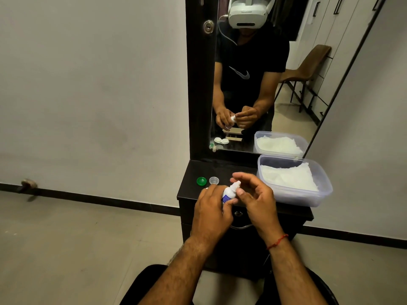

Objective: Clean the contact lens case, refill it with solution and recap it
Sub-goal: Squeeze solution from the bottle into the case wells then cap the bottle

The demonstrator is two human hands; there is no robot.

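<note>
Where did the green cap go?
The green cap lies on the dark dresser top, left of the clear cap, just beyond the left hand.

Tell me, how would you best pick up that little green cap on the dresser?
Pinch the green cap by its round rim, coming straight down from above. It lies low and flat on the dresser top, clear of the clear cap beside it, so its sides look free for a finger and thumb.
</note>
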